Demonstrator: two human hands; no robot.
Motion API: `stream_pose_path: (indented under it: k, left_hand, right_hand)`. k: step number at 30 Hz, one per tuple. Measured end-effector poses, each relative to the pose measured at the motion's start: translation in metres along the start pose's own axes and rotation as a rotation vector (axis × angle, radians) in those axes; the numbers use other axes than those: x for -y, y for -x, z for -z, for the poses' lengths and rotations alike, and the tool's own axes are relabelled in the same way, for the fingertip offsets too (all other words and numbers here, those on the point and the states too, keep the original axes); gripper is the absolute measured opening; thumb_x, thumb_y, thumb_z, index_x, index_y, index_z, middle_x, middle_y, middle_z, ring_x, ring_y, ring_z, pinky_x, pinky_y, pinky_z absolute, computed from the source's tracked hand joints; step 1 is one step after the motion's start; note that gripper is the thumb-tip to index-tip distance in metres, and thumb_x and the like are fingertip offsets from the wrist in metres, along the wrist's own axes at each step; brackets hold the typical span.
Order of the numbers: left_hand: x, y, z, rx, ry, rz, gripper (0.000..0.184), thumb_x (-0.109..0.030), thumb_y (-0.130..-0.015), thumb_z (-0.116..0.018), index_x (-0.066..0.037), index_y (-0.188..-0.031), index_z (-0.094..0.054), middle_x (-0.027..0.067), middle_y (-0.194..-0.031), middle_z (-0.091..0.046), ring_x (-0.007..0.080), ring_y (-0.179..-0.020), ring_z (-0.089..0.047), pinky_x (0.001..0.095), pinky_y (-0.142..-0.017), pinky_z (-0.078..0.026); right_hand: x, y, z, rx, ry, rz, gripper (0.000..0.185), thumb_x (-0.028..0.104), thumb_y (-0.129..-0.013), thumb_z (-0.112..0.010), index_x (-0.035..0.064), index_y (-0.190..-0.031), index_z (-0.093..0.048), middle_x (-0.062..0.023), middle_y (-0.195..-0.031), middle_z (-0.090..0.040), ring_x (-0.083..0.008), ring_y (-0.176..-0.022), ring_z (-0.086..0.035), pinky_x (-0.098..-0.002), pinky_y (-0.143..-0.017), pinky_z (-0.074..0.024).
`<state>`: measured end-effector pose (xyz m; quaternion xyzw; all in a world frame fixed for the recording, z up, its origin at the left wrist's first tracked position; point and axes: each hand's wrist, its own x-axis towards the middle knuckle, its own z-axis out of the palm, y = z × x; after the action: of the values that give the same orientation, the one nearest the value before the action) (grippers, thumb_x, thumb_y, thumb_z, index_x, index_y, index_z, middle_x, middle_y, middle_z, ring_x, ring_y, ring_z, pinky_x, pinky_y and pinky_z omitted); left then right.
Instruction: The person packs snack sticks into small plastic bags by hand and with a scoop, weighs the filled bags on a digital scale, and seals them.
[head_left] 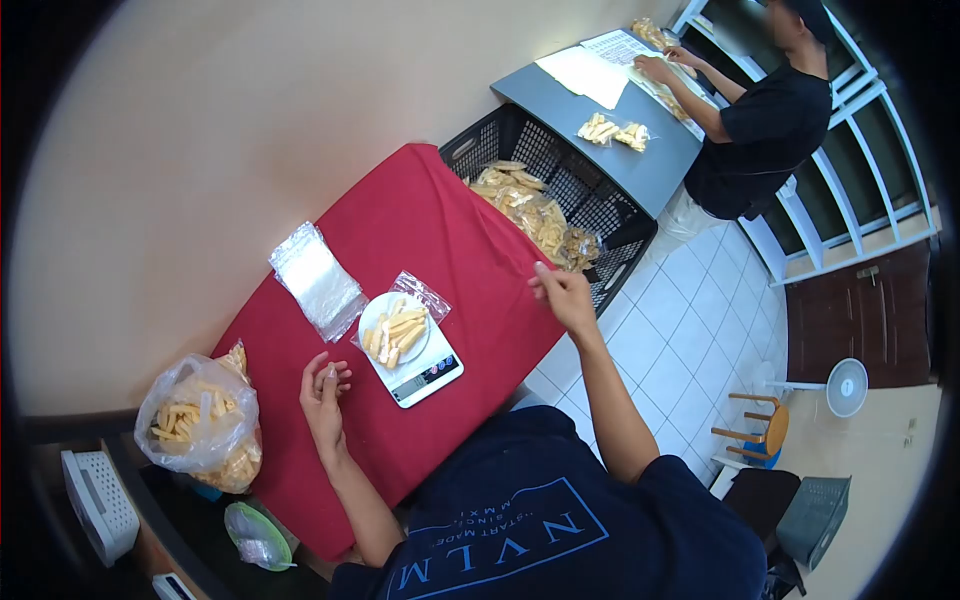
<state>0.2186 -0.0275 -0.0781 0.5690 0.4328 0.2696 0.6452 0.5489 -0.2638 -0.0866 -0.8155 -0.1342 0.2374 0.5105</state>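
The left hand (323,405) hangs just below and to the left of a white plate (386,301) near the center of the frame, its fingers half open and loosely curled around nothing visible. The right hand (568,302), its fingers bent and slightly parted, hovers near the right edge of the red-covered table (480,345), also with nothing visible in its grasp.

Between the two, and nearer the left hand, pale sticks (396,333) of food lie heaped on the plate, up and to the right of the left fingers, most of them slanting from lower left to upper right. The plate rests on a white scale (408,390), its display end toward the lower right. A small clear bag (430,300) lies just beside the plate, with a stack of clear bags (316,280) to the upper left and a bulging bag of sticks (200,425) at the table's lower left edge.

Beyond the right hand, a black crate (627,208) holds bagged snacks (520,203). At upper right, a co-worker (775,125) in dark clothing reaches over a gray table (655,180) bearing papers (585,75) and two small packs (632,137).
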Motion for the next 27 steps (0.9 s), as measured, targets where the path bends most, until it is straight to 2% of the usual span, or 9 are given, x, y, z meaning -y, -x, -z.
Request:
stream_pose_path:
  k: [1,3,4,8,11,13,14,23,27]
  left_hand:
    - [-0.002,0.000,-0.006,-0.011,-0.004,0.000,0.034,-0.017,-0.098,-0.056,-0.002,-0.128,-0.053,0.0101,-0.103,-0.068,0.0131,-0.089,-0.064,0.0252,-0.076,-0.050]
    - [-0.005,0.001,-0.016,-0.055,-0.003,-0.024,0.033,-0.018,-0.097,-0.056,-0.002,-0.127,-0.053,0.0096,-0.101,-0.068,0.0129,-0.088,-0.063,0.0252,-0.076,-0.050]
    - [-0.006,0.003,-0.021,-0.066,-0.008,-0.024,0.033,-0.018,-0.097,-0.056,-0.002,-0.127,-0.053,0.0096,-0.101,-0.068,0.0129,-0.088,-0.063,0.0252,-0.076,-0.050]
    - [-0.012,0.002,-0.042,-0.143,0.028,-0.042,0.032,-0.018,-0.097,-0.058,-0.002,-0.125,-0.055,0.0095,-0.100,-0.068,0.0130,-0.089,-0.064,0.0252,-0.075,-0.050]
    - [-0.012,0.001,-0.052,-0.203,0.060,-0.071,0.031,-0.017,-0.097,-0.059,-0.002,-0.124,-0.055,0.0094,-0.100,-0.068,0.0134,-0.090,-0.064,0.0244,-0.075,-0.050]
    - [-0.019,0.003,-0.058,-0.240,0.072,-0.086,0.030,-0.017,-0.097,-0.057,-0.002,-0.123,-0.055,0.0092,-0.100,-0.067,0.0135,-0.090,-0.064,0.0241,-0.075,-0.051]
    - [-0.017,0.003,-0.057,-0.230,0.068,-0.099,0.035,-0.021,-0.096,-0.059,-0.003,-0.126,-0.054,0.0096,-0.103,-0.066,0.0146,-0.093,-0.064,0.0266,-0.077,-0.050]
    - [-0.035,0.012,-0.070,-0.369,0.107,-0.129,0.024,-0.016,-0.097,-0.057,-0.001,-0.116,-0.060,0.0098,-0.099,-0.067,0.0148,-0.090,-0.064,0.0253,-0.074,-0.050]
    - [-0.033,0.015,-0.072,-0.374,0.106,-0.109,0.023,-0.015,-0.098,-0.056,-0.001,-0.115,-0.060,0.0095,-0.099,-0.067,0.0141,-0.090,-0.064,0.0249,-0.075,-0.051]
  right_hand:
    - [-0.004,-0.003,0.009,0.011,-0.003,0.001,0.032,0.025,-0.095,-0.061,-0.0048,-0.085,-0.070,-0.0071,-0.076,-0.068,-0.0107,-0.064,-0.061,-0.0245,-0.060,-0.0527]
    - [-0.014,-0.005,0.024,-0.035,-0.272,-0.032,0.033,0.027,-0.094,-0.062,-0.0018,-0.083,-0.072,-0.0064,-0.073,-0.068,-0.0114,-0.062,-0.062,-0.0253,-0.057,-0.0504]
    - [-0.016,-0.007,0.032,-0.036,-0.246,-0.027,0.026,0.021,-0.094,-0.061,-0.0021,-0.089,-0.072,-0.0074,-0.079,-0.069,-0.0120,-0.065,-0.062,-0.0246,-0.058,-0.0523]
    - [-0.025,-0.024,0.055,-0.025,-0.269,-0.044,0.020,0.014,-0.092,-0.063,-0.0033,-0.101,-0.069,-0.0070,-0.087,-0.069,-0.0116,-0.073,-0.064,-0.0235,-0.059,-0.0526]
    - [-0.031,-0.037,0.068,-0.015,-0.312,-0.017,0.019,0.014,-0.092,-0.064,-0.0016,-0.101,-0.069,-0.0066,-0.088,-0.069,-0.0117,-0.073,-0.064,-0.0235,-0.059,-0.0527]
    - [-0.036,-0.047,0.076,0.022,-0.251,-0.043,0.020,0.017,-0.094,-0.061,0.0011,-0.105,-0.068,-0.0062,-0.094,-0.070,-0.0118,-0.077,-0.066,-0.0229,-0.061,-0.0526]
    - [-0.035,-0.049,0.079,0.032,-0.255,-0.046,0.021,0.018,-0.094,-0.061,0.0011,-0.105,-0.068,-0.0062,-0.094,-0.070,-0.0115,-0.077,-0.066,-0.0226,-0.062,-0.0524]
    - [-0.036,-0.071,0.081,0.102,-0.295,-0.076,0.021,0.016,-0.094,-0.062,0.0000,-0.106,-0.068,-0.0076,-0.091,-0.070,-0.0116,-0.077,-0.065,-0.0222,-0.063,-0.0523]
    - [-0.027,-0.071,0.072,0.122,-0.297,-0.067,0.019,0.016,-0.094,-0.062,0.0002,-0.104,-0.068,-0.0063,-0.088,-0.069,-0.0099,-0.073,-0.063,-0.0203,-0.060,-0.0486]
